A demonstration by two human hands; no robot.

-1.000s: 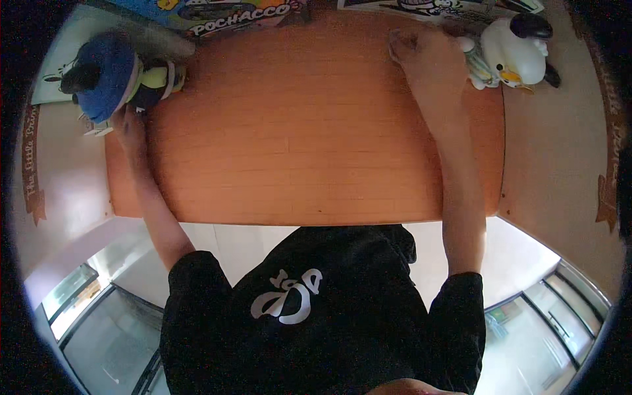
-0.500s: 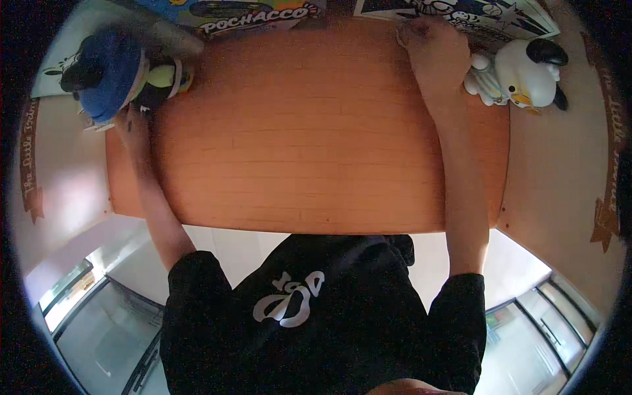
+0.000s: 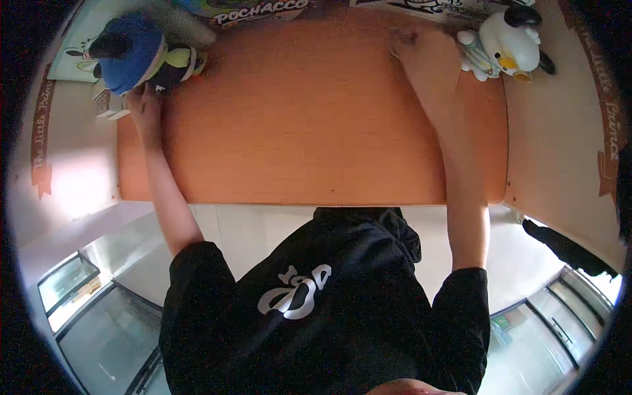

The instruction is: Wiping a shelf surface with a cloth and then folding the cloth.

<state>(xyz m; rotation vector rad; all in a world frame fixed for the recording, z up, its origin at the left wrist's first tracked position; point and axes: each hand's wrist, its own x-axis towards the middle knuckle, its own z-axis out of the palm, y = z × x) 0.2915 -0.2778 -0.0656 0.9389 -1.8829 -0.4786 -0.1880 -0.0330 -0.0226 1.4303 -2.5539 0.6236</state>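
Note:
At the far left stands a toy figure with a blue cap [image 3: 131, 56], a dark body and a yellow-green part. My left hand [image 3: 146, 108] is right against its near side. Its fingers are hidden by the figure, so I cannot tell whether they grip it. At the far right, my right hand [image 3: 428, 59] rests low over the wooden desk with its fingers curled in. Whatever those fingers hold, if anything, is hidden and dim. Beside that hand is a white dog-like figure [image 3: 510, 46] with black ears and a yellow-orange mouth.
A small white box [image 3: 110, 104] sits by the capped figure. The brown desk top [image 3: 303, 131] lies between pale side panels, the right panel [image 3: 559, 125] bearing a brown ribbon print. Colourful printed sheets [image 3: 250, 12] line the back. Glass-fronted frames [image 3: 108, 336] show below left.
The whole view has shifted, with the desk and both figures now higher in the picture. More of the small white box shows. Both hands stay beside the same figures.

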